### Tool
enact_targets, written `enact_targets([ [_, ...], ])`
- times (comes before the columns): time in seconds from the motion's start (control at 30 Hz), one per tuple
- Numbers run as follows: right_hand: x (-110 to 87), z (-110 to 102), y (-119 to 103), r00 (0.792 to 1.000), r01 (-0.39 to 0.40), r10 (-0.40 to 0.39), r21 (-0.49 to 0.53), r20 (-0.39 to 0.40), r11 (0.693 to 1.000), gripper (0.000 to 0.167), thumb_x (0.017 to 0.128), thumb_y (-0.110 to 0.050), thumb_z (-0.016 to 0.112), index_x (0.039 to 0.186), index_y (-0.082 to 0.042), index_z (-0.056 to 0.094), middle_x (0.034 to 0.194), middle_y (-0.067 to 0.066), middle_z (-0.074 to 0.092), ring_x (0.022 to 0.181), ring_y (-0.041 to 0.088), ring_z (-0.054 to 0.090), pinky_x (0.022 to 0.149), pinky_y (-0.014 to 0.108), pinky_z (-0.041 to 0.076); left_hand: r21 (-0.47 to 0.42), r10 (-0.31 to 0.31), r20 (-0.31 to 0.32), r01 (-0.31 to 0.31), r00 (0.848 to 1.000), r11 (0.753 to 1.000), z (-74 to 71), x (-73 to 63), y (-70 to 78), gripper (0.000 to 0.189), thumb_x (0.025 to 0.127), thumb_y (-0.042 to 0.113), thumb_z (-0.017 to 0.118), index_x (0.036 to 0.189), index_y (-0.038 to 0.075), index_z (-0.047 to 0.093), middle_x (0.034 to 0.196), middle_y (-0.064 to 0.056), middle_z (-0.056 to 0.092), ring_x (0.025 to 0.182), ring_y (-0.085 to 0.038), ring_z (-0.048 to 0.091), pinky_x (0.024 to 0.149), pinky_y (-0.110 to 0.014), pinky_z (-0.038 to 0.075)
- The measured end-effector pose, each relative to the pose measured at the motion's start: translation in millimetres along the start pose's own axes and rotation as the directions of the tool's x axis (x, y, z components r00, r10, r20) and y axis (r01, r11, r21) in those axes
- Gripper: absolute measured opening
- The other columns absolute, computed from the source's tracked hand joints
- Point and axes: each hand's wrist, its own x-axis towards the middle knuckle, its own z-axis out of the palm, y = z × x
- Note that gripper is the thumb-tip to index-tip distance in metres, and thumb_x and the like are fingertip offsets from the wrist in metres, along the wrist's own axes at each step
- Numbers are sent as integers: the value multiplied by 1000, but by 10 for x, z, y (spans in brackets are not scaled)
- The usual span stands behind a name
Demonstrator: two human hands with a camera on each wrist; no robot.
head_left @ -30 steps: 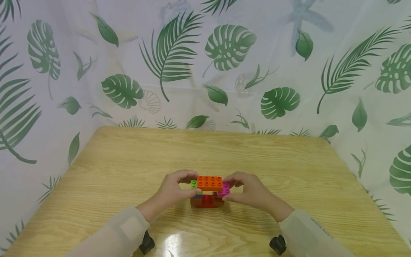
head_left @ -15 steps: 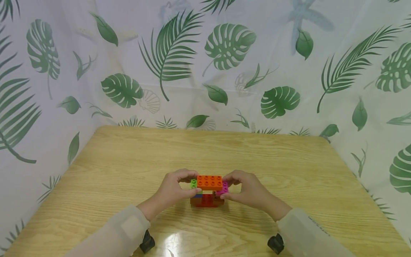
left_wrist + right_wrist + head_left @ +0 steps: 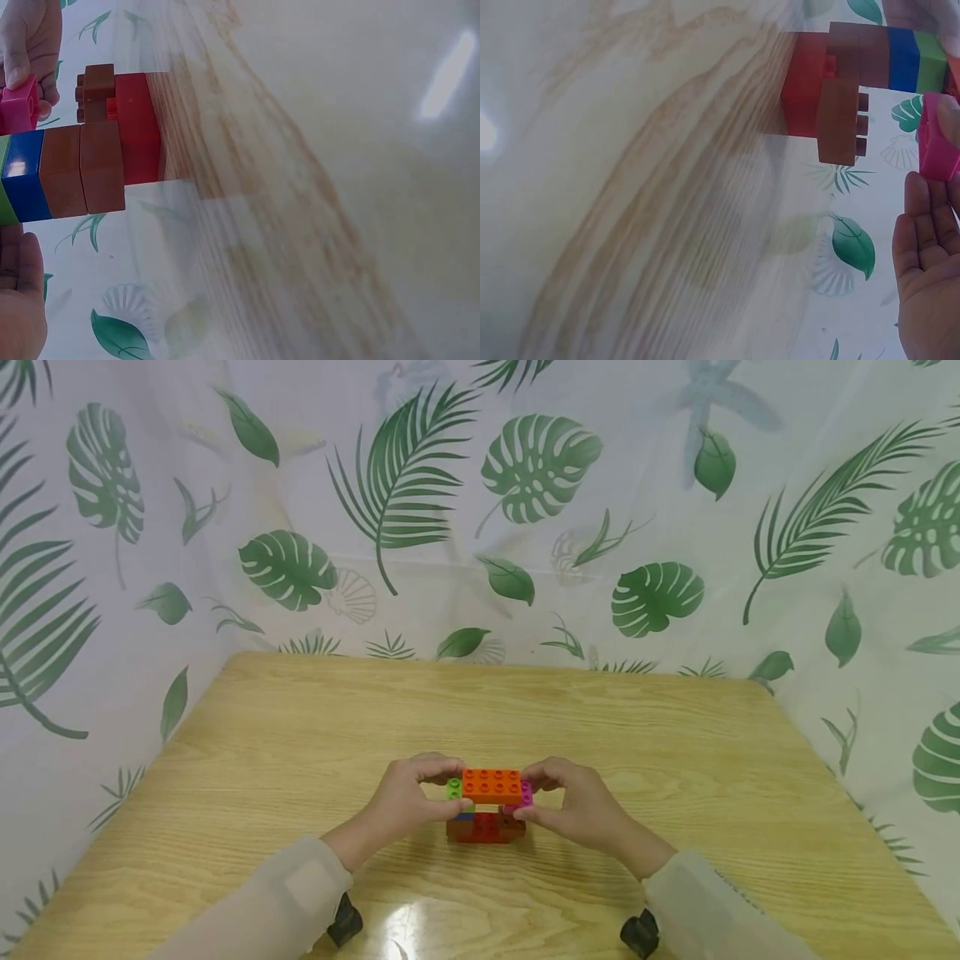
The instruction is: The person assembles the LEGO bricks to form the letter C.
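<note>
A red brick [image 3: 486, 835] lies on the table as the base of a toy brick build. On its left stand two stacked brown bricks [image 3: 82, 169], then a blue brick [image 3: 24, 165] and a green brick [image 3: 453, 787]. An orange brick [image 3: 492, 786] reaches rightward from the top of that column. My left hand [image 3: 405, 795] grips the column at the green brick, thumb in front and fingers behind. My right hand [image 3: 581, 802] pinches a pink brick [image 3: 936, 142] at the orange brick's right end. Below it, a single brown brick [image 3: 838, 120] shows bare studs, with a gap between.
The wooden table [image 3: 337, 710] carries the build near its front middle. Behind it hangs a leaf-print cloth [image 3: 450, 510]. A dark wrist device [image 3: 345, 920] sits under the left sleeve and another dark device [image 3: 640, 933] under the right.
My right hand has moved a little left with the pink brick, bringing it closer against the orange brick's right end. My left hand keeps its grip nearly still.
</note>
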Motion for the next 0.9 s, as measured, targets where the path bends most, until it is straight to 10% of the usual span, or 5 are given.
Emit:
enact_targets([
  [0.9,-29,28,-33,999,-31,31,-3,-28,1000,34,80,-18,79,108,-5,65,100,-1,64,88,13,62,80,44,53,10,32,35,-32,999,999,-39,17,45,36,77,12,80,110,2,70,104,-3,66,93,-20,60,84,-48,51],
])
